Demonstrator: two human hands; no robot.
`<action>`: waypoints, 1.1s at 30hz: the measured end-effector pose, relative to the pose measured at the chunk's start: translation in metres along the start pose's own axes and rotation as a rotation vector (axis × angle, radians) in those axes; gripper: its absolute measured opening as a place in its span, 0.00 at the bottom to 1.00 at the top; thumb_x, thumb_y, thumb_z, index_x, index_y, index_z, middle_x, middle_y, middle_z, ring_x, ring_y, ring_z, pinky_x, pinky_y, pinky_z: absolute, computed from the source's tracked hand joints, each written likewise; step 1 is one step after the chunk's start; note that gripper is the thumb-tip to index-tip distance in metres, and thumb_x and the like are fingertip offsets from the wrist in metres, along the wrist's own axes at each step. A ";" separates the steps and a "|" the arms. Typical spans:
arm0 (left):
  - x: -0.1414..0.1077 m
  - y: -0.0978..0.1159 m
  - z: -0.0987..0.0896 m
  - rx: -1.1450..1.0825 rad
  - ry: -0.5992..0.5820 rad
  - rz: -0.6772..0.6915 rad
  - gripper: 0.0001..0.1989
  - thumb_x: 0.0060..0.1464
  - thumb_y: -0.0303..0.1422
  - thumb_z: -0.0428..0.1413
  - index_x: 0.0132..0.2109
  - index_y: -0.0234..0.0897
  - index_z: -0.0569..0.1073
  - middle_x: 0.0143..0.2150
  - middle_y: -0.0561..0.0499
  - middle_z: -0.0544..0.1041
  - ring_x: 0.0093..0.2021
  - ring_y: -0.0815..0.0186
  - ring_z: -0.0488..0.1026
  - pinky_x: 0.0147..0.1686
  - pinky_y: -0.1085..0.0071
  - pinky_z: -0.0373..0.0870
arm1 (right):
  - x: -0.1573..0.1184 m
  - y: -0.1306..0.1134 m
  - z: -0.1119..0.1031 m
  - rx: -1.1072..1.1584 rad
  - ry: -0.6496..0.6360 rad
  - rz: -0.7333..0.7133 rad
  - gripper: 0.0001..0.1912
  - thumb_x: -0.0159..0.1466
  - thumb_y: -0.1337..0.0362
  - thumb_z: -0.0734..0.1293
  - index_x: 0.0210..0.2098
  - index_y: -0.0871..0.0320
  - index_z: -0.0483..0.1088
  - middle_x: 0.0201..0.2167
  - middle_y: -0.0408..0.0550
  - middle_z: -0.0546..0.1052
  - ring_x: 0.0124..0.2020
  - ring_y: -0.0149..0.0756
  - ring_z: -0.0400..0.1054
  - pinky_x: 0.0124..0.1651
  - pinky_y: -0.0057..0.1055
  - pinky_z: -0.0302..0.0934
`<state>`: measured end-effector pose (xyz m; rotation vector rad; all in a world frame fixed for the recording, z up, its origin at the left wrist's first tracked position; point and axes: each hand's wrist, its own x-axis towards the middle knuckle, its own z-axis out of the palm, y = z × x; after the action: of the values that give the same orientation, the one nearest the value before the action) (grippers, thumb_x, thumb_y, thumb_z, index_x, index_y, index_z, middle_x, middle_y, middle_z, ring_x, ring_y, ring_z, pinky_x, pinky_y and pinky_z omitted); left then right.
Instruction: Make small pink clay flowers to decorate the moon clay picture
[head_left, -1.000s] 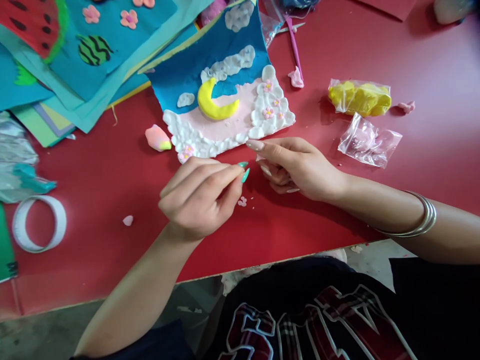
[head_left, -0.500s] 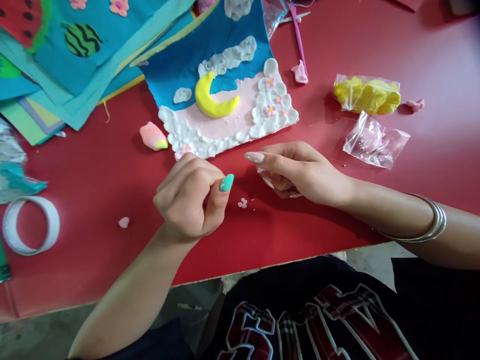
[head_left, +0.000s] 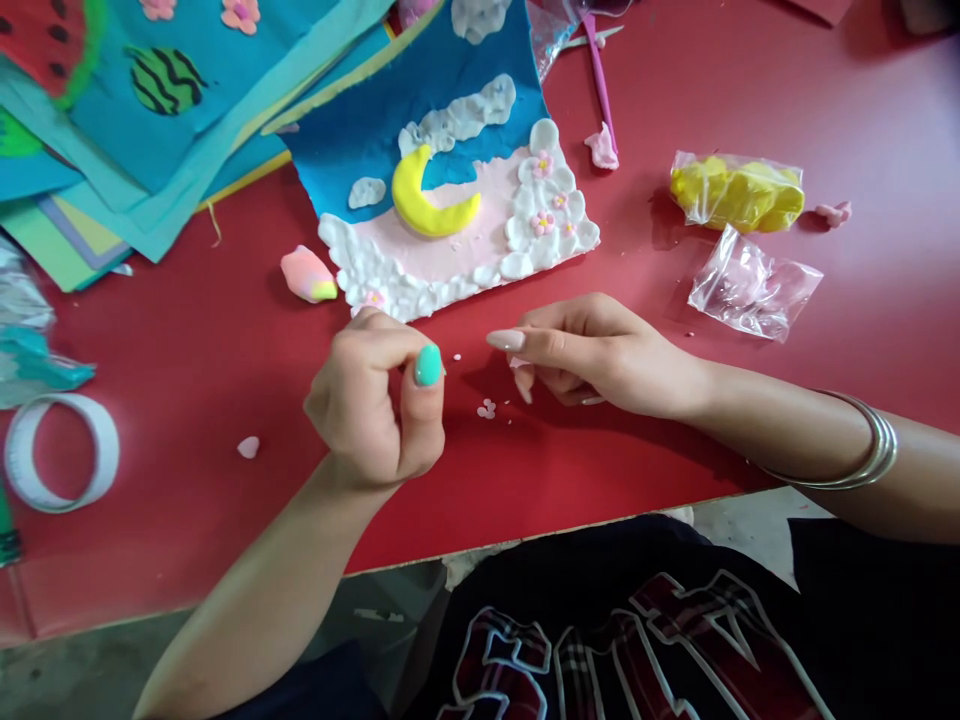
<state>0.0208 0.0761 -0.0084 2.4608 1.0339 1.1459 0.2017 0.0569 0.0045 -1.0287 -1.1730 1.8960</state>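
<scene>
My left hand is closed, thumb pressed against the curled forefinger; whatever it may pinch is too small or hidden to make out. Across from it, my right hand is closed around a bit of pink clay, mostly covered by the fingers. A tiny pale crumb shows between the hands. Below them, a few little pink clay discs lie on the red table. Just beyond my hands is a clay picture with a yellow crescent moon, white clouds and small pink flowers.
A pink clay lump lies left of the picture. At right are bags of yellow clay and pink clay. A purple tool lies behind. Left are a white tape ring, a pink heart and stacked sheets.
My left hand has turned and drawn slightly left, away from the right hand. A pale crumb now shows between them. My right hand has barely moved, its fingers shifting slightly.
</scene>
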 end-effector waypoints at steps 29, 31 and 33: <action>0.004 -0.005 -0.006 0.112 0.002 0.211 0.06 0.53 0.28 0.55 0.39 0.40 0.74 0.24 0.53 0.67 0.25 0.71 0.67 0.25 0.72 0.65 | -0.003 0.014 -0.003 0.222 -0.054 -0.056 0.11 0.58 0.73 0.62 0.38 0.66 0.73 0.12 0.33 0.59 0.13 0.17 0.48 0.16 0.19 0.46; 0.004 -0.006 -0.011 0.117 0.003 0.264 0.07 0.51 0.27 0.56 0.39 0.40 0.74 0.23 0.56 0.66 0.23 0.73 0.65 0.25 0.74 0.64 | -0.002 0.013 -0.004 0.204 -0.029 -0.049 0.10 0.58 0.73 0.63 0.38 0.67 0.73 0.12 0.33 0.59 0.12 0.17 0.47 0.15 0.20 0.45; 0.002 -0.009 -0.016 0.134 -0.008 0.279 0.08 0.51 0.29 0.57 0.40 0.42 0.73 0.22 0.58 0.65 0.23 0.75 0.64 0.26 0.75 0.64 | -0.002 0.011 -0.006 0.189 -0.009 -0.044 0.09 0.59 0.71 0.63 0.38 0.67 0.73 0.11 0.32 0.57 0.11 0.17 0.46 0.14 0.20 0.43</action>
<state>0.0055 0.0830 -0.0007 2.7821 0.8068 1.1766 0.2059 0.0534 -0.0071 -0.8855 -0.9908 1.9362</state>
